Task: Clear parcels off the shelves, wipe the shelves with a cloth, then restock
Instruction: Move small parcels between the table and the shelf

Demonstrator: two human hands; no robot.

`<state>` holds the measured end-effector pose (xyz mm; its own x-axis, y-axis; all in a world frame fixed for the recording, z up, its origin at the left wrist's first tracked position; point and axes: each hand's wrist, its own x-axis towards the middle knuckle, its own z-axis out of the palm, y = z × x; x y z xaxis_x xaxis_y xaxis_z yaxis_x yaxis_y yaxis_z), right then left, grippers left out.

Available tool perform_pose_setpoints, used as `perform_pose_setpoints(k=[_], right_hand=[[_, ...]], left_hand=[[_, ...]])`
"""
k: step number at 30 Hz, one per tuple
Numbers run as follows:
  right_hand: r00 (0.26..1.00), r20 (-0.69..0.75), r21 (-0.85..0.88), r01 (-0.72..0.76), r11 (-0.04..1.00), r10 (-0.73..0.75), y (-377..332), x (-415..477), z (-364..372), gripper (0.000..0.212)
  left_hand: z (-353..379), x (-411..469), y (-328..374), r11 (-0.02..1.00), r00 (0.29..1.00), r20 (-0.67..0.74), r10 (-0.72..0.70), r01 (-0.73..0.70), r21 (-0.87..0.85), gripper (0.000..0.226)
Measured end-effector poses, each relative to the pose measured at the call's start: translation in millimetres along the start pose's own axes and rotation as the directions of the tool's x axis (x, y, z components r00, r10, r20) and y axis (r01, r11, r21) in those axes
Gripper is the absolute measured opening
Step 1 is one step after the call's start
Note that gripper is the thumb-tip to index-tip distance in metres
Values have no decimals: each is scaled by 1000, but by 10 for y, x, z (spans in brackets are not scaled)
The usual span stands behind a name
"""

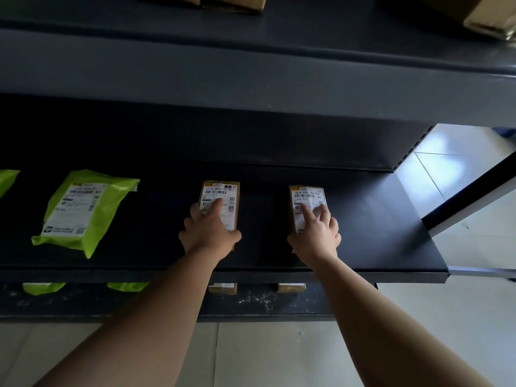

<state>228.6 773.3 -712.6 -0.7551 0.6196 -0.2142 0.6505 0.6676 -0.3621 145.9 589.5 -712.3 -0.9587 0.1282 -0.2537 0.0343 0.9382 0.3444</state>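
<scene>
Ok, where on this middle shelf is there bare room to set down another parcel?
Widest bare patch: between the right box and the right end of the shelf. Smaller gaps lie between the two boxes, and between the green mailer and the left box. Crowded: the left end, where a second mailer sits near the first.

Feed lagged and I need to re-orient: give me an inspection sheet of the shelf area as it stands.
Surface: dark middle shelf, matte; no cloth seen.
Job's things: left box and right box lie flat, labels up; green mailer lies left of them; second green bag cut off at frame edge.
Clutter: pale specks on the lower shelf.
Grippers (hands): left hand grips left box across its width; right hand lies on top of right box, grip unclear.
Cables: nothing seen.
Surroundings: cardboard boxes on upper shelf; more parcels on lower shelf; tiled floor.
</scene>
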Motion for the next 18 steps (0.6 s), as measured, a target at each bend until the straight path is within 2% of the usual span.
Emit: perform_pose_setpoints(k=[7, 14, 18], right_hand=[[999, -9, -55, 47, 997, -48, -20, -34, -66, 76], [991, 66, -81, 125, 989, -120, -107, -302, -226, 62], [992, 74, -114, 107, 988, -99, -80, -337, -222, 53]], left_hand=[[-98, -63, 38, 1000, 999, 49, -2, 3, -8, 94], [-362, -241, 86, 997, 988, 139, -63, 69, -35, 90], [-298, -302, 97, 995, 980, 184, -73, 84, -52, 88]])
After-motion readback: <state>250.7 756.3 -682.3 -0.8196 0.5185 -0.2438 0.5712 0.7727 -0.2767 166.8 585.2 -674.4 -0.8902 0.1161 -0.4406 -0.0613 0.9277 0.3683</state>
